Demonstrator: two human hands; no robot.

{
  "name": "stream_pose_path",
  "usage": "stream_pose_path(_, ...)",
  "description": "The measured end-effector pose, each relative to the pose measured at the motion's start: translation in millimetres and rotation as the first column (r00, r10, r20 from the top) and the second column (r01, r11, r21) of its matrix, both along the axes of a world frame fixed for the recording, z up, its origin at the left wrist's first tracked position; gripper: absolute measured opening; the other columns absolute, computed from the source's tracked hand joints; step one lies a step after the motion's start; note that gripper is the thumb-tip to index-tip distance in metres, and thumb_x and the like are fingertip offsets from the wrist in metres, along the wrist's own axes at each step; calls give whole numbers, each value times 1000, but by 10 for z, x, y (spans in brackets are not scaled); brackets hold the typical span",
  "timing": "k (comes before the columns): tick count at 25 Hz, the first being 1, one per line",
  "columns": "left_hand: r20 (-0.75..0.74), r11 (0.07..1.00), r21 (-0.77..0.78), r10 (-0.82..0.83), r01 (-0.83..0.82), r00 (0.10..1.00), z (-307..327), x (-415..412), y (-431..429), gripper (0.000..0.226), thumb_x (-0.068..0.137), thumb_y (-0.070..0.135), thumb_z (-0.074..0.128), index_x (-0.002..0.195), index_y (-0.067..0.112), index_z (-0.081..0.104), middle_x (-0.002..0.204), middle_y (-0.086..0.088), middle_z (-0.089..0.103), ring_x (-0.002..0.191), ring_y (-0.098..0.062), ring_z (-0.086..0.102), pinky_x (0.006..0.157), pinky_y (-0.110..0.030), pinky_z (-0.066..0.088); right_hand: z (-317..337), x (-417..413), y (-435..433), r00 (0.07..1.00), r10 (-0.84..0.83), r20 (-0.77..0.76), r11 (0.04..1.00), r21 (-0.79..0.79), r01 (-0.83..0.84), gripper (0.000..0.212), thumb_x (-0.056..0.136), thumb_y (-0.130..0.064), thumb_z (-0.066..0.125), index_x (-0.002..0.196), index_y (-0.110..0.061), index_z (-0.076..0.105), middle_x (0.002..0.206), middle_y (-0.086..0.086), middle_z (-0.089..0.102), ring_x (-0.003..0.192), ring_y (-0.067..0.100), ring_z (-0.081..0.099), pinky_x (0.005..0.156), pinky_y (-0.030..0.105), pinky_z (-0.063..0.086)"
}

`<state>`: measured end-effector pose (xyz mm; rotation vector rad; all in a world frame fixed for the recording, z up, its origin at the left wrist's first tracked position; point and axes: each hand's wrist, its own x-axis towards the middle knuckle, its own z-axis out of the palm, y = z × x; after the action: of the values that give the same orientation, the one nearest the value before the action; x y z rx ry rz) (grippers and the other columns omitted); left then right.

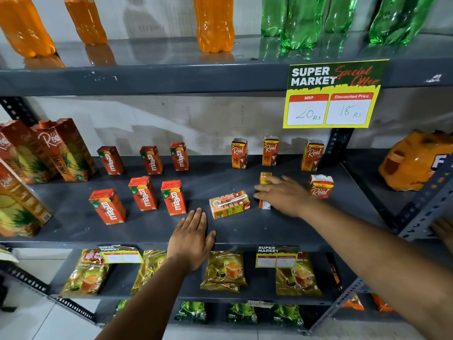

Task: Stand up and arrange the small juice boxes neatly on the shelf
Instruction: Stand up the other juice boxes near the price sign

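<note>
On the grey middle shelf [147,229] several small red Maaza boxes [144,193] stand upright in two rows at the left. Three small orange Real boxes [239,153] stand at the back right, and another [321,186] stands nearer the front right. One Real box [230,204] lies flat on its side in the middle. My right hand [282,193] reaches over an upright orange box [264,179], fingers spread, partly hiding it; whether it grips is unclear. My left hand [192,238] rests flat and empty on the shelf's front edge.
Large Real cartons [61,150] stand at the shelf's left end. An orange bag [416,160] lies on the neighbouring shelf at right. A yellow price sign [333,94] hangs from the upper shelf with orange and green bottles. Tea packets [225,271] fill the shelf below.
</note>
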<state>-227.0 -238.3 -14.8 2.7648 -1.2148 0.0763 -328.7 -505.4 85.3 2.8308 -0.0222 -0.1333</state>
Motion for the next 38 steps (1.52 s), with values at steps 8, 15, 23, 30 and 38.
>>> stream_pose_path(8,12,1000,8,-9,9,1000,8,14,-14,70,96,53,13,151,10,10,161,-8,6,148,-21,1,118,-35,1,170,154,-178,936,-304,175,791,594,146,38,85,-19,66,121,-24,55,120,8,63,102,24,58,75,34,41)
stream_pose_path(15,8,1000,15,-10,10,1000,-3,3,-15,69,96,53,12,151,10,8,161,-8,4,147,-21,-2,118,-34,0,142,65,-166,836,-542,89,602,735,312,42,88,-27,64,126,-15,51,125,10,63,105,24,60,77,31,44)
stream_pose_path(23,-14,999,36,2,-1,1000,6,-3,-18,70,96,54,12,151,11,6,161,-7,1,147,-20,-4,117,-34,-2,512,31,-150,993,-87,-84,906,408,114,81,80,7,55,146,-32,30,158,-4,22,143,21,19,111,31,19)
stream_pose_path(30,-11,999,40,2,-1,1000,14,-8,-9,70,96,54,11,151,11,5,162,-7,1,147,-20,-4,117,-33,-3,694,209,-124,994,85,-70,994,70,-80,43,88,-17,58,130,-26,54,135,1,57,121,26,49,96,43,45)
stream_pose_path(38,3,1000,28,7,-7,1000,0,-2,-21,69,97,53,13,151,11,8,162,-6,4,148,-19,-2,117,-34,-2,733,237,-158,990,-13,-138,997,80,24,38,82,-15,66,118,-23,62,123,3,61,108,26,57,88,42,51)
